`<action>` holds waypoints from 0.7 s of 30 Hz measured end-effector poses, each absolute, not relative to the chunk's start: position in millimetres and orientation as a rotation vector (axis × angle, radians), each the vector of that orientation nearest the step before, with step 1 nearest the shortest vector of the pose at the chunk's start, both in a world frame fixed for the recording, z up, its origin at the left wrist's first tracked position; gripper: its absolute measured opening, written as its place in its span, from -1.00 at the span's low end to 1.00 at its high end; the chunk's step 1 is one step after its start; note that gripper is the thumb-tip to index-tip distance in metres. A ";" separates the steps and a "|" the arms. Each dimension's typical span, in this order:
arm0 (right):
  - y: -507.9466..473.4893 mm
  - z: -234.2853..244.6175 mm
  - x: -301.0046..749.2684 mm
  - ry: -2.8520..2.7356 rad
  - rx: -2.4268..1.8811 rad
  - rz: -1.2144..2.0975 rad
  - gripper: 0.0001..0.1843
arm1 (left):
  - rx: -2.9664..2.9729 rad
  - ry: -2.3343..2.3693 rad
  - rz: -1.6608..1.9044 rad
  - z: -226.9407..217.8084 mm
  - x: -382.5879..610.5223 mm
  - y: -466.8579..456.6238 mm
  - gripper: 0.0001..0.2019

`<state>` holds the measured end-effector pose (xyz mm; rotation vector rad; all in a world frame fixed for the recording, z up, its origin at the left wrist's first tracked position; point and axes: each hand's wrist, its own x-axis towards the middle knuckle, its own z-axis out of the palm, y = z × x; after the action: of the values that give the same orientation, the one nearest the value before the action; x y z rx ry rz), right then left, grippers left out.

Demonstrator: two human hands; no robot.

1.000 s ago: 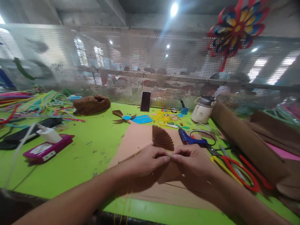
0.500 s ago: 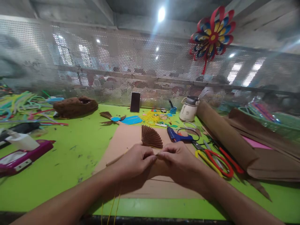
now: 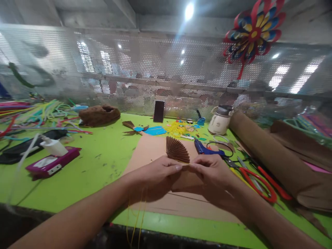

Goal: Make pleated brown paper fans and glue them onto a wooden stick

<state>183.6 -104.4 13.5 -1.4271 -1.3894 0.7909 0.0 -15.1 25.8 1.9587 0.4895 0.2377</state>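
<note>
My left hand [image 3: 166, 170] and my right hand [image 3: 207, 166] are close together over a sheet of tan cardboard [image 3: 147, 148]. Both have closed fingers, pinching a thin brown strip [image 3: 185, 165] that spans the small gap between them; its material is hard to tell. Just beyond the fingertips lies a pleated brown paper fan [image 3: 176, 150] with a yellow line along its lower edge. Several yellow strings [image 3: 140, 214] hang below my left wrist over the table's front edge. Beyond my right hand lies a blue glue gun [image 3: 204, 148].
Red-handled scissors [image 3: 259, 185] and a roll of brown paper [image 3: 264, 159] lie at right. A purple power strip [image 3: 53, 164] with a white plug is at left. Farther back are a blue-and-brown paper figure [image 3: 153, 130], yellow shreds [image 3: 178, 128], a phone [image 3: 158, 111] and a cream bottle [image 3: 220, 120].
The view has turned left, so everything appears farther right. My hands have drawn slightly apart, showing more of the strip, and my left fingers lie straighter.
</note>
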 end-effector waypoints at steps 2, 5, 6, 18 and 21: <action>-104.2 9.9 188.2 -1.429 -1.437 0.718 -0.74 | 1.719 0.391 0.144 23.1 -0.1 -12.0 -0.66; -104.2 2.2 193.1 -1.496 -1.452 0.663 -0.76 | 1.459 0.275 0.052 14.7 1.2 -5.1 -0.63; -104.2 -0.3 194.2 -1.485 -1.448 0.658 -0.76 | 1.419 0.257 0.041 11.3 1.9 -3.0 -0.63; -113.7 -1.2 169.1 -1.255 -1.325 0.866 -0.71 | 2.102 0.374 0.337 21.2 1.5 -11.3 -0.68; -115.2 2.5 162.7 -1.294 -1.342 0.843 -0.74 | 2.276 0.428 0.385 28.9 -1.9 -15.8 -0.67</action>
<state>162.7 -115.2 2.5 -1.3418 -1.2939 0.8434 -1.9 -15.8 28.9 2.2761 0.4277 0.3846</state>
